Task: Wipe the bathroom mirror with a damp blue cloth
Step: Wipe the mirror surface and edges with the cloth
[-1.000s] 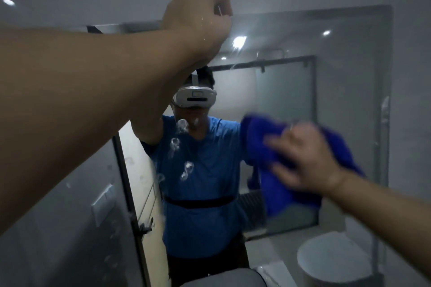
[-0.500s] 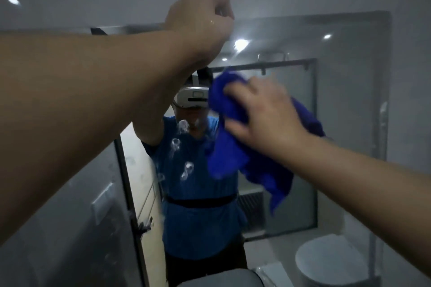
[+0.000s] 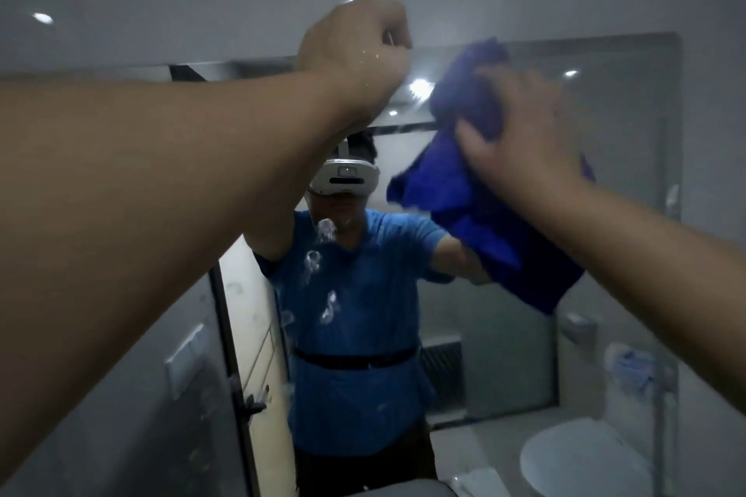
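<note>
- left forearm reaches across the frame, and the left hand (image 3: 355, 52) is balled into a fist up at the mirror's top edge, wet drops on its back; can't tell whether it's holding anything
- right hand (image 3: 520, 133) is up on the right, well apart from the left, fingers laid flat and pressing the cloth against the glass
- the blue cloth (image 3: 456, 190) is bunched under that palm high on the mirror, with a loose corner hanging below the wrist
- the bathroom mirror (image 3: 629, 133) looks hazy, with water drops (image 3: 329, 307) on the glass lower down, left of the cloth
- in the reflection: a white headset (image 3: 347, 178), a blue shirt, a white toilet (image 3: 581, 456) down at the right
</note>
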